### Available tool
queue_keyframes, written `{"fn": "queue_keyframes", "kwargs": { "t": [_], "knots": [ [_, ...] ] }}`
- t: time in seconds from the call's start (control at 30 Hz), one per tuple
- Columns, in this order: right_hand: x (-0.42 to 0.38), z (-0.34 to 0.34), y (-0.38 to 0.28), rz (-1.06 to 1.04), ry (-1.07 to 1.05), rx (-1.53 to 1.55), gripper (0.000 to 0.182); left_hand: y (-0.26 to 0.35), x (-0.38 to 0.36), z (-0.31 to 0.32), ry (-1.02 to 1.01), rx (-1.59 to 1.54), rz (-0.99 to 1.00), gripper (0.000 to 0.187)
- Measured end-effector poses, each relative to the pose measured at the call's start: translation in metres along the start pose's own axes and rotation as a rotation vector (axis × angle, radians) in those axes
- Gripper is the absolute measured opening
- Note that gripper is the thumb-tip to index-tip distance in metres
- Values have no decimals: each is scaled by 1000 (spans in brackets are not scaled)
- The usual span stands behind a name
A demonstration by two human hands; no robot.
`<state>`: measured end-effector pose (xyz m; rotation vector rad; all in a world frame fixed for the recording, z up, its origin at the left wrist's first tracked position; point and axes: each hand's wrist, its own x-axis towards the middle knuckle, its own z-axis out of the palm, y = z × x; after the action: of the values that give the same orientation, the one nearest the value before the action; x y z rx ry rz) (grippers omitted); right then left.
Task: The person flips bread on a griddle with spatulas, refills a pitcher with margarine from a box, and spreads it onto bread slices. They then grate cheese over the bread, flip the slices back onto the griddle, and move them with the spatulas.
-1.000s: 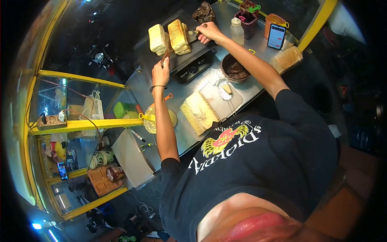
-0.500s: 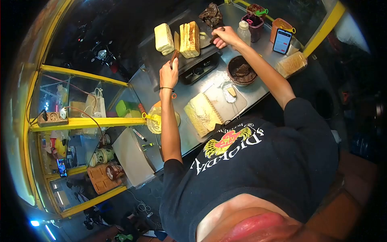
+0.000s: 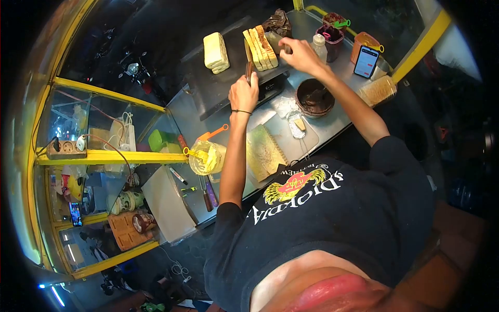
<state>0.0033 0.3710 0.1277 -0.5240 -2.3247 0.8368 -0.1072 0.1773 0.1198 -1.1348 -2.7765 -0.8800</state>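
Observation:
My left hand (image 3: 244, 94) is closed around the brown wooden handle of a spatula (image 3: 249, 72); its blade stands against the left side of a stack of toasted bread slices (image 3: 261, 49). My right hand (image 3: 304, 56) grips the dark handle of a second spatula (image 3: 273, 39), whose blade is at the stack's right side. The slices stand on edge on a black griddle (image 3: 228, 86), leaning a little and browned on the right face. Left of them on the griddle sits a paler bread block (image 3: 215, 53).
On the metal counter are a tub of chocolate spread (image 3: 314, 99), a grater (image 3: 297, 126), a bread slab (image 3: 265, 151) and a tub of yellow spread (image 3: 208, 158). At the right stand a clear bottle (image 3: 319, 48), a phone (image 3: 366, 61) and packaged bread (image 3: 378, 91).
Both spatulas and the bread slices between them have moved right, away from the paler block. The slices now lean more. The view has shifted slightly.

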Motion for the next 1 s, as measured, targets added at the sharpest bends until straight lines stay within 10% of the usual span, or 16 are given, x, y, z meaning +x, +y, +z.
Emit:
{"fn": "queue_keyframes", "kwargs": {
  "t": [0.57,1.0],
  "knots": [
    [51,46,-19,-148,267,41,30,-74,36,-39,292,-168,-101,50],
    [10,94,-51,-205,-66,73,30,-113,-2,-46,196,-78,-120,50]
  ]
}}
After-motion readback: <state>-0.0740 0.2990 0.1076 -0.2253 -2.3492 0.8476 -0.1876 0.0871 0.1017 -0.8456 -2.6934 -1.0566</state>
